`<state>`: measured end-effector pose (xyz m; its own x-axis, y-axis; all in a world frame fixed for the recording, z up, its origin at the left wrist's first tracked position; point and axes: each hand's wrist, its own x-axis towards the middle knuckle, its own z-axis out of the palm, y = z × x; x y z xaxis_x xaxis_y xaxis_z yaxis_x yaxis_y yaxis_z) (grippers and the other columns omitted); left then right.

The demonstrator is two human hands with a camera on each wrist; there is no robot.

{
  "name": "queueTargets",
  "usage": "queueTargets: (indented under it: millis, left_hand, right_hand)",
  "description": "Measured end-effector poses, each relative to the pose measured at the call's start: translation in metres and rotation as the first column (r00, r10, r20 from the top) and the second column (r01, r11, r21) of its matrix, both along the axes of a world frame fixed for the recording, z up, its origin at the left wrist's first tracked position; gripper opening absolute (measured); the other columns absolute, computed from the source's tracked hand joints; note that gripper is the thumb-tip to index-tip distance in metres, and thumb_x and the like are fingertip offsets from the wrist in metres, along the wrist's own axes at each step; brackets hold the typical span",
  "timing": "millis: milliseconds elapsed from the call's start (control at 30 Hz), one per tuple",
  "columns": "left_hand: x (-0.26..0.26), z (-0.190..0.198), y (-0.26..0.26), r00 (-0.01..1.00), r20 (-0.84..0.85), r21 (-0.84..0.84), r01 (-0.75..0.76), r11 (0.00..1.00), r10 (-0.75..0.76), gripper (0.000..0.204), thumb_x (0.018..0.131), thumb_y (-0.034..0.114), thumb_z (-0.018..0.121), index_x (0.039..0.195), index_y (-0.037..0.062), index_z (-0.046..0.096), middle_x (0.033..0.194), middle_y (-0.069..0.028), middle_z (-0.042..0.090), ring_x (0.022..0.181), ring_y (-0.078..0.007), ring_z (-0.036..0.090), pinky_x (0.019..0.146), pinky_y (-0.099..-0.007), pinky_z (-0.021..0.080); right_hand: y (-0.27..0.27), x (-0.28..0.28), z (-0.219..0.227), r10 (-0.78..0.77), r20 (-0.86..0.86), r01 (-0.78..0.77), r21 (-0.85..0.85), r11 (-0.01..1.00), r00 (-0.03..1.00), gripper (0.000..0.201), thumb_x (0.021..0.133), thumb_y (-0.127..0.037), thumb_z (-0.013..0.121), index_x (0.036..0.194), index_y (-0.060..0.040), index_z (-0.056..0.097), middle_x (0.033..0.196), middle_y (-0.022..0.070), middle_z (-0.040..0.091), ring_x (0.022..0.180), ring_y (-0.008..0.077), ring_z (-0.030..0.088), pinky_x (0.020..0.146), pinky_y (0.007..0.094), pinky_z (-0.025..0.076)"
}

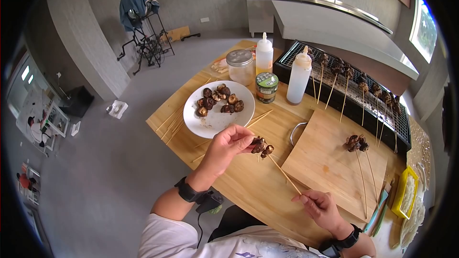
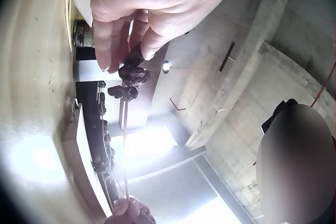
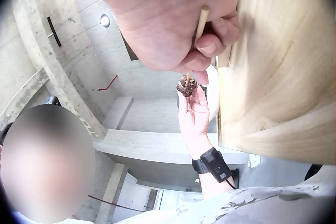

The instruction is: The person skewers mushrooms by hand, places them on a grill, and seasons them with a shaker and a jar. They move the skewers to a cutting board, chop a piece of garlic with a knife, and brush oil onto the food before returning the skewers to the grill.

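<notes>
The left hand (image 1: 226, 149) pinches dark mushroom pieces (image 1: 258, 145) at the upper end of a thin wooden skewer (image 1: 285, 175). Near the skewer's lower end, the right hand (image 1: 324, 210) grips it between thumb and fingers. In the left wrist view the left fingers and thumb hold the topmost mushroom (image 2: 134, 56), with more pieces below it on the stick. The right wrist view has the skewer's end (image 3: 202, 16) sticking out of the curled right hand (image 3: 184, 29). More mushrooms lie on a white plate (image 1: 194, 123) beyond the left hand.
A cutting board (image 1: 315, 162) bears two mushroom skewers (image 1: 356, 144). Behind it stands a grill (image 1: 400, 136) with several skewers. Two squeeze bottles (image 1: 297, 82), a lidded jar (image 1: 240, 69) and a green-lidded can (image 1: 266, 88) stand past the plate. Loose sticks (image 1: 173, 123) lie around it; a yellow tray (image 1: 406, 193) is at right.
</notes>
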<state>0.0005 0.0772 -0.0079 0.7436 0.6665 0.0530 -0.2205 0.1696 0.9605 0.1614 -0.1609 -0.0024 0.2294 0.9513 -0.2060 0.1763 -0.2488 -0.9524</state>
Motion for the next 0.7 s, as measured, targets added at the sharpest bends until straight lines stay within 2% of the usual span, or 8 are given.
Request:
queueTargets:
  millis: [200, 533, 700]
  left_hand:
    - [0.0016, -0.0051, 0.0001, 1.000, 0.003, 0.122, 0.013, 0.992, -0.013, 0.016, 0.086, 0.015, 0.061, 0.095, 0.0024, 0.056, 0.089, -0.0019, 0.060, 0.081, -0.0061, 0.056, 0.075, -0.0204, 0.046]
    - [0.0031, -0.0089, -0.0037, 1.000, 0.002, 0.128, -0.003, 0.992, 0.003, 0.015, 0.086, 0.013, 0.061, 0.096, 0.0027, 0.056, 0.087, -0.0008, 0.059, 0.082, -0.0054, 0.055, 0.075, -0.0197, 0.045]
    - [0.0074, -0.0065, -0.0097, 0.991, 0.133, 0.109, -0.035, 0.993, 0.020, 0.024, 0.086, 0.011, 0.060, 0.107, 0.0030, 0.051, 0.096, -0.0032, 0.056, 0.087, -0.0074, 0.054, 0.082, -0.0217, 0.045]
  right_hand:
    - [-0.0007, 0.0004, -0.0022, -0.006, -0.003, 0.006, 0.004, 1.000, 1.000, 0.019, 0.092, -0.012, 0.048, 0.094, -0.0022, 0.064, 0.050, -0.0029, 0.032, 0.047, 0.0043, 0.028, 0.043, 0.0221, 0.025]
    - [-0.0003, 0.0004, 0.0003, 0.024, 0.012, -0.024, 0.001, 1.000, 1.000, 0.020, 0.093, -0.012, 0.047, 0.096, -0.0020, 0.063, 0.049, -0.0036, 0.032, 0.047, 0.0038, 0.028, 0.043, 0.0220, 0.024]
    - [-0.0005, 0.0009, 0.0006, 0.017, -0.012, -0.017, 0.006, 1.000, 1.000, 0.021, 0.094, -0.015, 0.046, 0.096, -0.0020, 0.063, 0.050, -0.0048, 0.032, 0.047, 0.0032, 0.028, 0.043, 0.0217, 0.024]
